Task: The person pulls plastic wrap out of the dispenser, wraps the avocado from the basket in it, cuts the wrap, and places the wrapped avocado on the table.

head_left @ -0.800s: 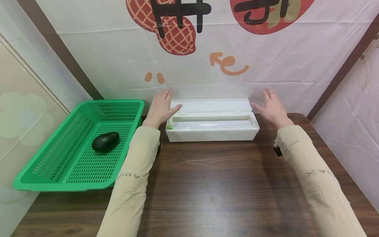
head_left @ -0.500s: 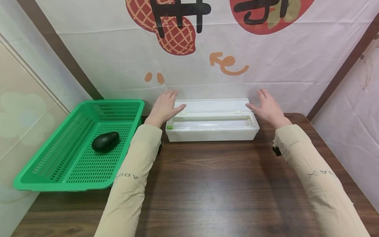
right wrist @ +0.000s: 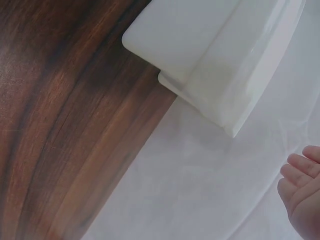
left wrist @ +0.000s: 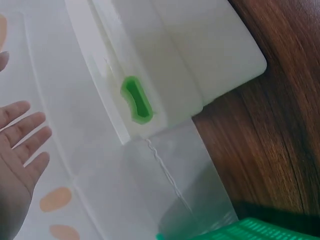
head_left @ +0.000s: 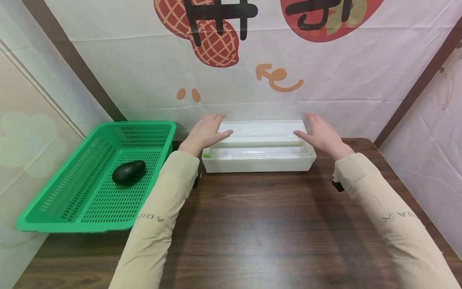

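Observation:
A long white cling film dispenser (head_left: 258,165) stands against the back cloth with its lid (head_left: 261,128) raised. Inside lies a pale roll (head_left: 258,151). A small green slide cutter (left wrist: 136,100) sits at the dispenser's left end. Over that end, in the head view, my left hand (head_left: 206,134) hovers with fingers extended and thumb out. My right hand (head_left: 323,136) is held likewise over the right end. Both wrist views show the palms (left wrist: 12,165) apart from the dispenser, and neither hand holds anything.
A green plastic basket (head_left: 81,228) stands on the left of the dark wooden table (head_left: 260,237). In it lies a dark, glossy oval object (head_left: 128,172), perhaps an avocado or small eggplant. A printed white cloth (head_left: 252,96) hangs behind the dispenser.
Both hands have moved inward over the ends of the dispenser, the left one rightward and the right one leftward. Dispenser and basket have stayed in place.

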Available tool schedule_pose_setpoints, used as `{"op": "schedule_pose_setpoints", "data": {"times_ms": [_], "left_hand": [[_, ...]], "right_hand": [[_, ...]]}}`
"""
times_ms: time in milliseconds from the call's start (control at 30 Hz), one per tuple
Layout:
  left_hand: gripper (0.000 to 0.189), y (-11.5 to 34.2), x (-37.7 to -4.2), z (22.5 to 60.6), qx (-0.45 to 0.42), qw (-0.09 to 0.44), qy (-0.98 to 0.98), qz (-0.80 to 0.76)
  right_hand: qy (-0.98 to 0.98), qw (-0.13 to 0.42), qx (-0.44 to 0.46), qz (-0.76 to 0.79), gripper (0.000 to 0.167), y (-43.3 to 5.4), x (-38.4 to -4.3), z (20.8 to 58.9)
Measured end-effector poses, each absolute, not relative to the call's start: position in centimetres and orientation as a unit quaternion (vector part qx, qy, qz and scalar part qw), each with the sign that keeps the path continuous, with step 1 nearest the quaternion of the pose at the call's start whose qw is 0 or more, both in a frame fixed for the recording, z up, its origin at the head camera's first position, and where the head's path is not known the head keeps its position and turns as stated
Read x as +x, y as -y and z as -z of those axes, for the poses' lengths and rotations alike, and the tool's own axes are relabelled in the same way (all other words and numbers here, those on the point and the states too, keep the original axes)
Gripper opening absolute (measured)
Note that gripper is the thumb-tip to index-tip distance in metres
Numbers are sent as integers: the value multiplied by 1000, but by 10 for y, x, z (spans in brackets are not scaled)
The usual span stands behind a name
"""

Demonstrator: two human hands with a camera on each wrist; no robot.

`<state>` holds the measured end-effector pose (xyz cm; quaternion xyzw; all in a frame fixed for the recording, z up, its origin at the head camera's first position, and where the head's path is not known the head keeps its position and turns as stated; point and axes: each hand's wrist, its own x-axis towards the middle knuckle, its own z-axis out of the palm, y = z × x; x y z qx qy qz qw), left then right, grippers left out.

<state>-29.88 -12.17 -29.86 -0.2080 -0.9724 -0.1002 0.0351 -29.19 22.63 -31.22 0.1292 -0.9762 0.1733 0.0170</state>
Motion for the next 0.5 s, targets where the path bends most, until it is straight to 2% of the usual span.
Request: {"op": "schedule_pose_setpoints", "data": {"times_ms": [500], "left_hand": [[62, 113, -288, 300, -240, 17, 968, 76]], "right_hand": [[974, 18, 181, -138, 75, -215, -276, 312]]}}
